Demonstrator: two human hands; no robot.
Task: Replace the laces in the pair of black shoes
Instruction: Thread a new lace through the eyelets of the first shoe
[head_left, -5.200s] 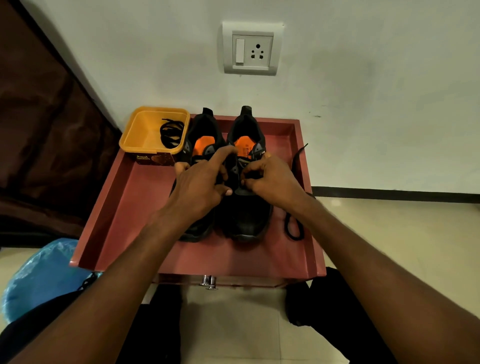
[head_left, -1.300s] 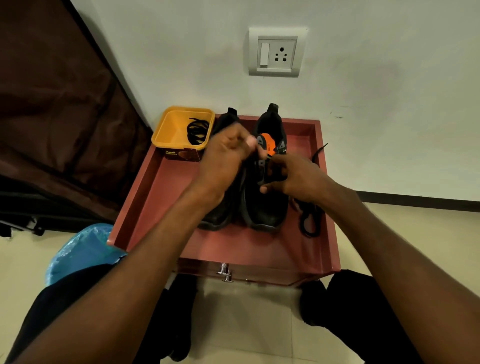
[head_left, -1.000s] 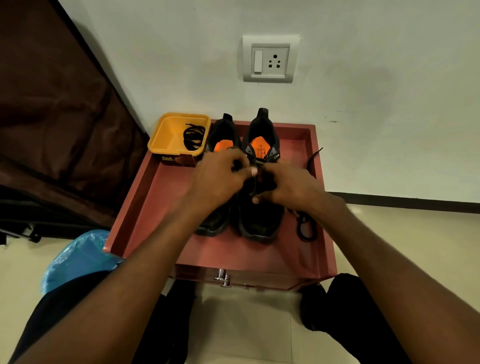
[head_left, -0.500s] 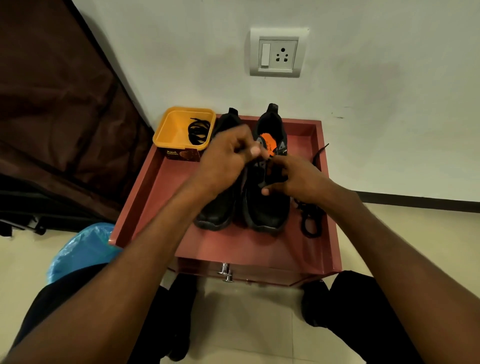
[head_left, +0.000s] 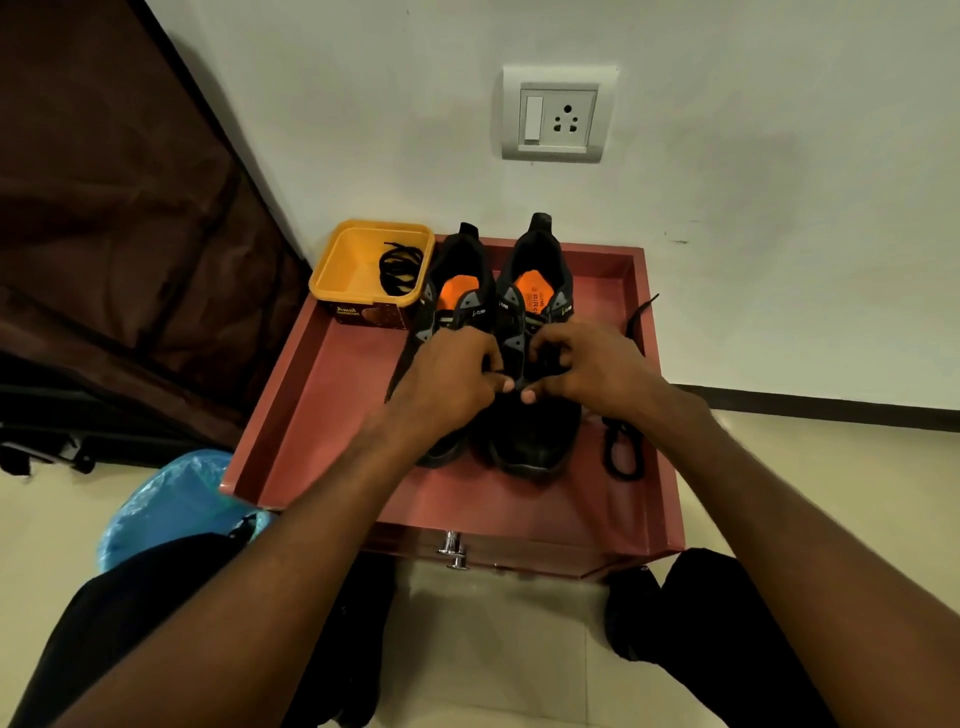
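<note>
**Both hands busy over the right-hand shoe**

While the person is crouching in front of the red tray (head_left: 332, 395), both hands are working at the lacing area of the shoe on the right (head_left: 535, 431). The left hand (head_left: 447, 384) is curling its fingers in at the shoe's near edge, thumb tip showing, and seems to be pinching something there; the right hand (head_left: 587, 364) is doing the same from the other side. The knuckles are hiding whatever is between the fingertips, so I cannot tell for sure that it is lace, nor how many eyelets are threaded.

The other shoe (head_left: 457, 291) is standing just beside it, touching, its toe half hidden under the left wrist. Orange insoles are showing in both.

A black lace (head_left: 621, 441) is lying on the tray right of the shoes, one end trailing over the far rim; the right forearm is cutting across part of it. Another coil of black lace (head_left: 399, 270) is sitting in the yellow tub (head_left: 353, 270) at the tray's far left corner.

A blue plastic bag (head_left: 171, 504) is lying on the floor, partly hidden by a knee.
</note>
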